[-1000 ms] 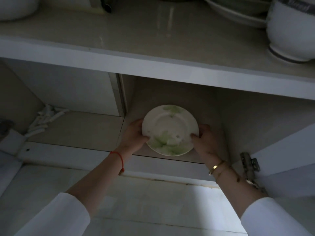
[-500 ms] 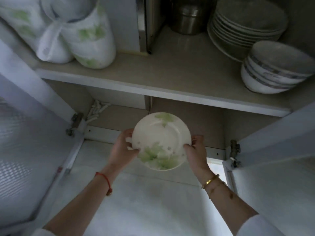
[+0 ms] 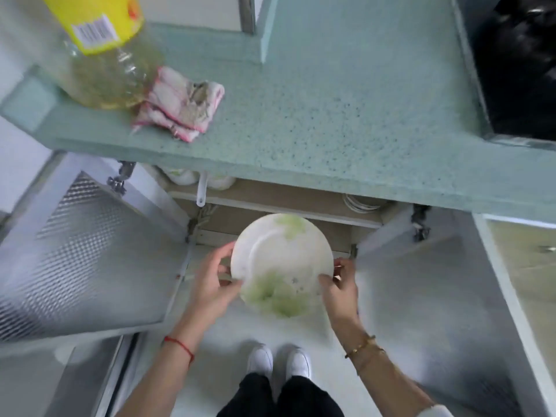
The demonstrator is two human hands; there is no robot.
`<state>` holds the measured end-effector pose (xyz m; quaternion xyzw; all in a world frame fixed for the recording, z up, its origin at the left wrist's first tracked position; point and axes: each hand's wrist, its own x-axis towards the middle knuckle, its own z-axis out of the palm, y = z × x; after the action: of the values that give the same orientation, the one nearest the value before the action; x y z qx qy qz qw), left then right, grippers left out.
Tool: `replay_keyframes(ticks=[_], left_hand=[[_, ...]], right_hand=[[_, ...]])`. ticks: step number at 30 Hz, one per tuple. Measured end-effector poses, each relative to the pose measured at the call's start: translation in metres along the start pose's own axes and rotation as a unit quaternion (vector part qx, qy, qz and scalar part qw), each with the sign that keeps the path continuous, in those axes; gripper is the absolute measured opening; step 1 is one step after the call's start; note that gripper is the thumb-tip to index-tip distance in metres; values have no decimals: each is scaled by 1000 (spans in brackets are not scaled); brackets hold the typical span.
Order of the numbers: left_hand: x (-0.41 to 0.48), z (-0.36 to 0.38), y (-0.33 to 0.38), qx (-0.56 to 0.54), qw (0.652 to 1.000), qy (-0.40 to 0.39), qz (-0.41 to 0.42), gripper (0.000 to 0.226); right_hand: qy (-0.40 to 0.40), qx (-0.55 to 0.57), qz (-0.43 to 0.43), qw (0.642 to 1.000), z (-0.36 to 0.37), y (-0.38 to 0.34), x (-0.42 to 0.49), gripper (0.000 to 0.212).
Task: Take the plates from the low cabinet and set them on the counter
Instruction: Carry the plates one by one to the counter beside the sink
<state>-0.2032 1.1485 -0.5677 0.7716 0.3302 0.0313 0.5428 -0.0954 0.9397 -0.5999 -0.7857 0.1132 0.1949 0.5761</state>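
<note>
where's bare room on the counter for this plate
The counter is bare across its middle, between the pink-edged cloth and the dark recess at right. The left end is crowded: an oil bottle stands beside the cloth.

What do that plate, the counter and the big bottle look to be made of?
The plate is probably glazed ceramic: smooth white with a green print. The counter looks like polished stone or composite, pale green with dark speckles. The bottle seems clear plastic: ribbed see-through wall, yellowish liquid inside.
</note>
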Motion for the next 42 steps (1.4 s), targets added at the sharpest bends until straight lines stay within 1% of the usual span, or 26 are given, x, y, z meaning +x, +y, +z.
replay_keyframes(ticks=[2, 5, 7, 10, 13, 16, 19, 23, 27, 31, 34, 42], left_hand=[[-19, -12, 36, -17, 1000, -8, -2, 71], [-43, -36, 102, -22, 999, -33, 19, 70], [-57, -48, 145, -20, 998, -53, 31, 72], [-76, -55, 211, -37, 995, -68, 66, 73], [-91, -50, 273, -61, 988, -107, 96, 71], [-103, -37, 326, -63, 977, -163, 120, 71], [-119, -13, 368, -41, 959, -232, 154, 71], [-145, 33, 410, -9, 929, -323, 183, 70], [-180, 95, 440, 21, 892, -404, 202, 71], [-229, 172, 470, 28, 856, -466, 222, 68], [-268, 231, 487, 29, 837, -497, 229, 69], [-371, 393, 535, 14, 812, -532, 241, 70]], right_hand=[[10, 14, -11, 1000, -20, -41, -25, 32], [21, 66, -19, 997, -57, -108, -64, 32], [25, 91, -21, 995, -82, -147, -87, 30], [34, 115, -47, 992, -122, -199, -116, 27], [75, 144, -63, 985, -162, -235, -144, 27], [136, 163, -80, 974, -205, -255, -169, 26], [205, 191, -82, 956, -248, -256, -197, 27], [283, 218, -57, 932, -304, -246, -240, 32], [359, 239, -40, 901, -363, -226, -279, 30], [428, 253, -29, 867, -438, -198, -312, 28], [455, 255, -22, 853, -497, -178, -329, 26], [506, 221, -13, 833, -669, -127, -358, 24]])
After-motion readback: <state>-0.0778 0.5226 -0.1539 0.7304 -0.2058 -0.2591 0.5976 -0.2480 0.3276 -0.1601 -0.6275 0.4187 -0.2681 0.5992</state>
